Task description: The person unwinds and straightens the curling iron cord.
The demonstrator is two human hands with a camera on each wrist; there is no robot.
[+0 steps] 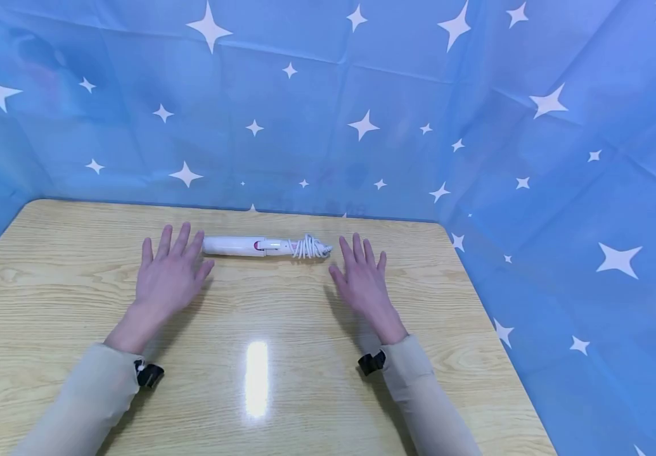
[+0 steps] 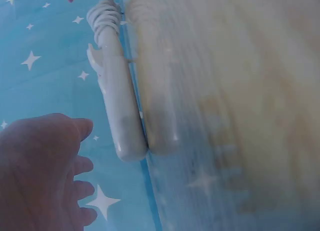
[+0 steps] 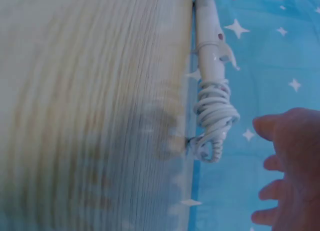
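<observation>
A white curling iron (image 1: 233, 246) lies lengthwise near the far edge of the table, its cord (image 1: 308, 247) wound round the right end. In the left wrist view its thick barrel (image 2: 122, 126) is nearest, and the right wrist view has the coiled cord (image 3: 216, 111) closest. Beside the barrel end is my left hand (image 1: 170, 275), fingers spread and straight, holding nothing. My right hand (image 1: 364, 278) is just past the corded end, its fingers extended and likewise holding nothing. Shadows fall on the table beneath both hands.
The wood-grain table (image 1: 191, 405) has rounded far corners and reflects a bright light. A blue cloth (image 1: 316, 152) with white stars hangs behind it and along the sides. Each wrist wears a small black device.
</observation>
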